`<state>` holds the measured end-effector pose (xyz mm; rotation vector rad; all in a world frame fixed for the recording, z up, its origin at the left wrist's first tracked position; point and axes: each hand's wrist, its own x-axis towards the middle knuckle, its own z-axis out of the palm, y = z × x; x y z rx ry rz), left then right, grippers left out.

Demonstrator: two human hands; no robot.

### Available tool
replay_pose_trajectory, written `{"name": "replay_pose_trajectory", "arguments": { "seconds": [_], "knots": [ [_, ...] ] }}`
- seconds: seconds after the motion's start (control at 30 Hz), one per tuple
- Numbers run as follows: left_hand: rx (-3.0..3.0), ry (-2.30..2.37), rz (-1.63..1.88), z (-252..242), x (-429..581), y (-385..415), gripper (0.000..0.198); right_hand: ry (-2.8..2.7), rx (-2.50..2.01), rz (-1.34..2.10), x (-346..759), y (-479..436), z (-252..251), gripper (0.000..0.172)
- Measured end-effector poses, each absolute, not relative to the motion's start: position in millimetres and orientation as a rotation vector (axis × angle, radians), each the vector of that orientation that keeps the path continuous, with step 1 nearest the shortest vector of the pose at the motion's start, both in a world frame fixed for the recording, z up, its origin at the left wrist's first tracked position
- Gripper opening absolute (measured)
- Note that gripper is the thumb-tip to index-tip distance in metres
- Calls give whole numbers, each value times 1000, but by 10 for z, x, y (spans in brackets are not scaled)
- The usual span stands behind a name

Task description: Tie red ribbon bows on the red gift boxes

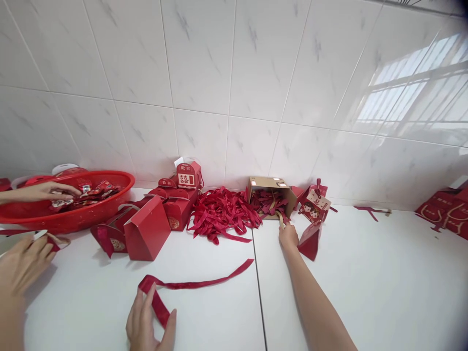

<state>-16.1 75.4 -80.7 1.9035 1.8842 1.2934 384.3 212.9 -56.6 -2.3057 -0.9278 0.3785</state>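
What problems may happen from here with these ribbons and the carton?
The ribbon at the left hand lies loosely folded, so it may twist. The carton lies on its side, mouth open; the right hand there might drag out extra pieces. The ribbon heap beside the carton is jumbled and could snag.

Left hand (149, 321) is bare, slim-fingered; right hand (288, 237) and forearm (317, 297) are bare.

The right arm (320, 297) stretches forward, right hand (289, 236) at the cardboard box (268, 182), fingers bunched; the left hand (148, 321), leftward and nearer than the box, spreads its thumb.
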Motion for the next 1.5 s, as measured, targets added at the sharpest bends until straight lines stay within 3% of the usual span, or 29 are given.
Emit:
{"name": "replay_pose_trajectory", "arguments": {
  "seconds": [0.3,0.43,0.53,0.63,0.73,0.8,0.9,1.0,1.17,1.33,1.5],
  "knots": [
    [2041,2045,1638,38,-3,998,67,-1287,-2083,717,3740,1865,68,23],
    [2258,1924,1200,525,176,1312,36,-1512,-1791,693,3485,1565,620,13],
    [2298,1753,947,826,381,1476,33,-1643,-1502,686,3227,1302,913,14],
    [2078,1252,871,1028,584,1473,42,-1632,-1255,681,2936,1097,1026,14],
    [1680,718,913,1106,733,1400,49,-1684,-1184,643,2669,984,1025,8],
    [1512,621,1051,1116,783,1372,42,-1771,-1195,643,2563,954,1005,5],
    [1496,677,1124,1130,780,1347,35,-1839,-1195,694,2553,956,982,14],
    [1681,715,911,1169,744,1281,38,-1719,-1057,690,2629,971,974,29],
    [2047,786,772,1222,786,1154,35,-1594,-777,628,2605,942,992,31],
    [2241,807,764,1223,840,1131,29,-1527,-726,680,2515,918,996,23],
    [2345,812,752,1227,829,1125,29,-1503,-719,744,2506,919,985,28]
  ]
}}
